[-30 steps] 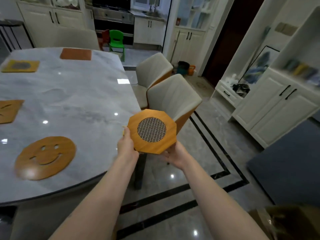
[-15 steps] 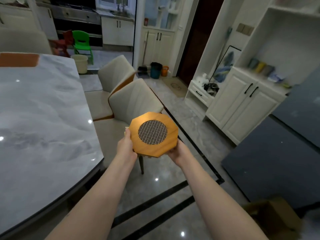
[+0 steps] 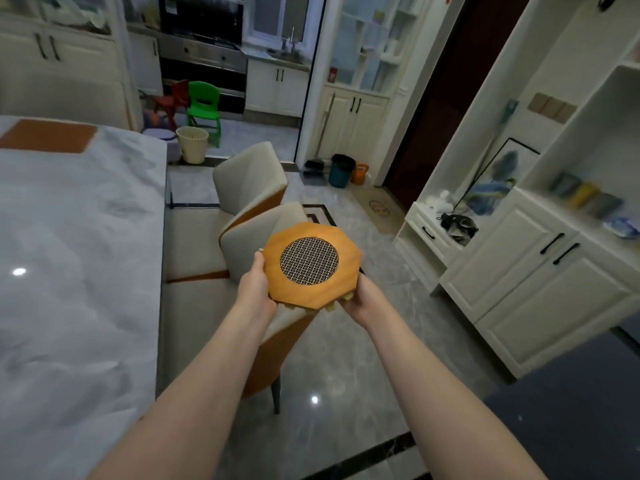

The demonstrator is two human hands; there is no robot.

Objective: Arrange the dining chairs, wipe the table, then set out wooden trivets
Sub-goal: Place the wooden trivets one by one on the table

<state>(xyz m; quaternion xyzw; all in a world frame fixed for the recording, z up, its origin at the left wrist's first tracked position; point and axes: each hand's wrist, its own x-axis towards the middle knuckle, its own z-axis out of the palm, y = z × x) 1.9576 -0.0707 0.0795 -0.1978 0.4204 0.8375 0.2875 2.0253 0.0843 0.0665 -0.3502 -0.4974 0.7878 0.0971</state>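
An octagonal wooden trivet (image 3: 346,289) with a round woven-mesh centre is held flat between both hands, above the near dining chair. My left hand (image 3: 254,289) grips its left edge and my right hand (image 3: 363,299) supports its lower right edge from beneath. The grey marble table (image 3: 76,271) fills the left side. A brown rectangular trivet (image 3: 48,136) lies at its far corner. Two beige dining chairs, the near dining chair (image 3: 249,244) and the far dining chair (image 3: 249,174), are tucked against the table's right edge.
White cabinets (image 3: 540,282) line the right wall, with a low drawer unit (image 3: 426,233). A cream bin (image 3: 192,143), a green child's chair (image 3: 204,109) and a teal bucket (image 3: 341,169) stand further back. A dark rug (image 3: 571,410) lies at the lower right on the glossy tiled floor.
The view has swung right and moved along the table: the smiley trivet and other left-side trivets have left the view. Both hands keep the octagonal trivet in the same grip.
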